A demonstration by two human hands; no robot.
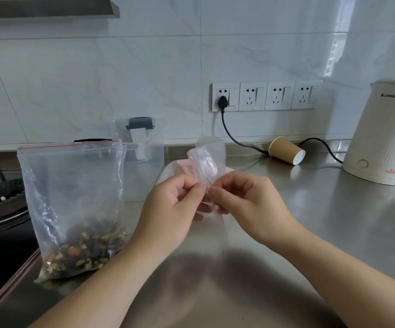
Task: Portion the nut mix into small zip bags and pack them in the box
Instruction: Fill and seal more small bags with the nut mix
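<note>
- Left hand (172, 207): raised above the counter, thumb and forefinger pinching the near edge of a small zip bag; other fingers curled under.
- Right hand (246, 204): beside the left, thumb and fingers pinching the same edge from the other side. The fingertips of the two hands almost meet.
- Small zip bag (206, 162): clear plastic with a thin red line at the seal, held between both hands, its body rising up and away from them, crumpled. No nuts can be made out in it.
- More clear plastic (168, 171): lies on the counter just behind the hands, with something pink (184, 167) under or behind it; what it is cannot be told.
- Large zip bag (73, 204): stands upright on the counter to the left of the hands, red line along the top, nut mix (82, 249) filling its lower part.
- Clear box (144, 159): behind the large bag, dark clip at its top; contents unclear.
- Counter (310, 233): brushed metal, bearing all items listed.
- Paper cup (286, 151): brown, on its side near the wall, well right of the hands.
- Kettle (381, 136): cream, at the far right.
- Black cord (229, 131): from a plug in the wall sockets (265, 95) down past the cup.
- Gas stove (0, 200): far left, partly in view.
</note>
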